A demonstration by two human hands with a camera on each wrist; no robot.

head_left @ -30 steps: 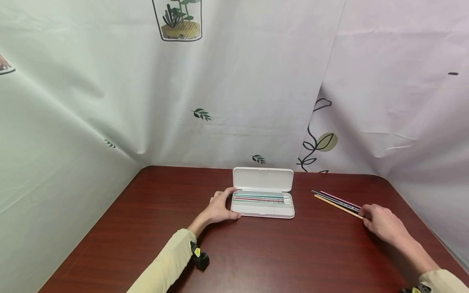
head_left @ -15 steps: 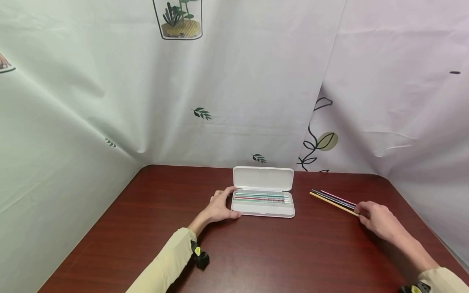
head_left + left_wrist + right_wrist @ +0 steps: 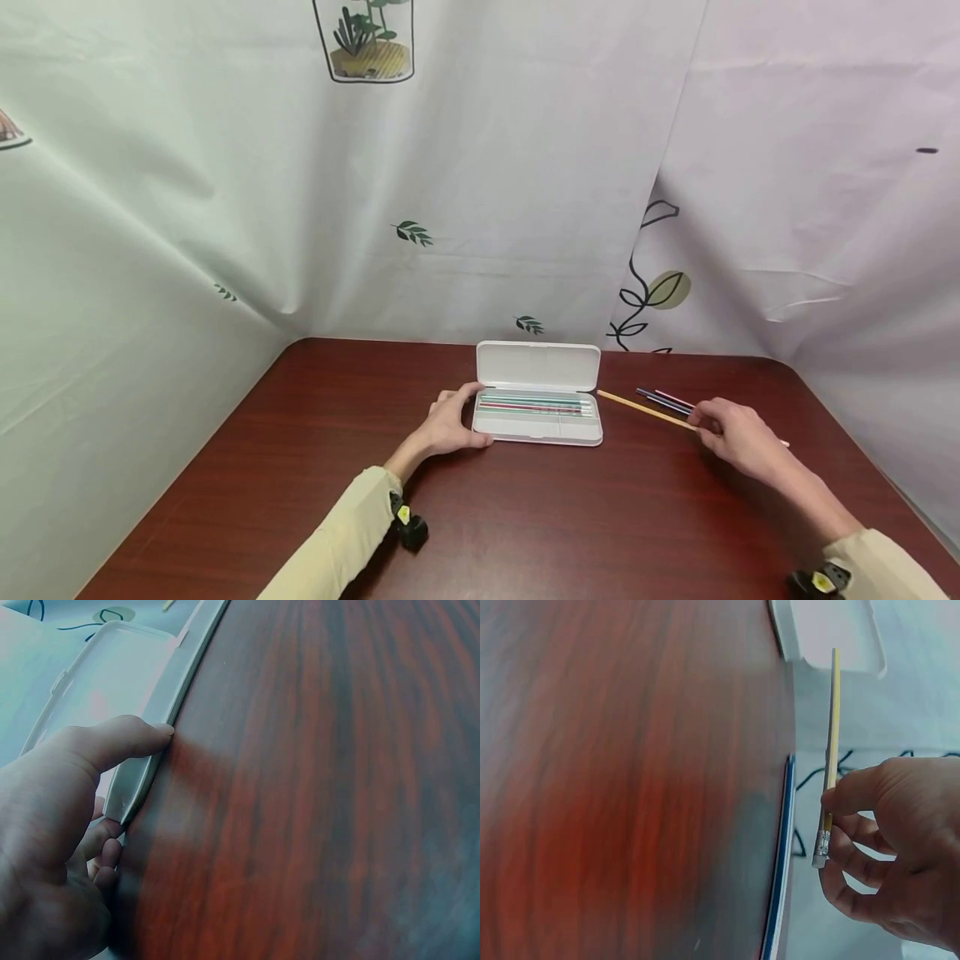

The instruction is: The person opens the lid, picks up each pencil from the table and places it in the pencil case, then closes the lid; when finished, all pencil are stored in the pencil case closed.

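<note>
A white pencil case [image 3: 517, 430] lies at the back of the table with its lid [image 3: 537, 367] raised. Several pencils [image 3: 532, 406], teal, red and green, lie side by side in it. My left hand [image 3: 446, 427] holds the case's left end, thumb on the front wall, fingers around the back corner. Between right thumb and fingers, my right hand [image 3: 738, 435] pinches a yellow pencil [image 3: 832, 735] near its eraser end, lifted above the table. Its far tip points toward the case. Dark and reddish pencils [image 3: 660, 400] lie on the table behind that hand, which partly hides them.
The dark red wooden table [image 3: 540, 517] meets a pale printed cloth [image 3: 510, 208] at its back edge, with cloth along the sides too. A small black camera [image 3: 412, 532] is strapped to the left wrist.
My right hand has moved left with the yellow pencil, separating it from the other pencils, which stay on the table. The left hand and the pencil case keep their place.
</note>
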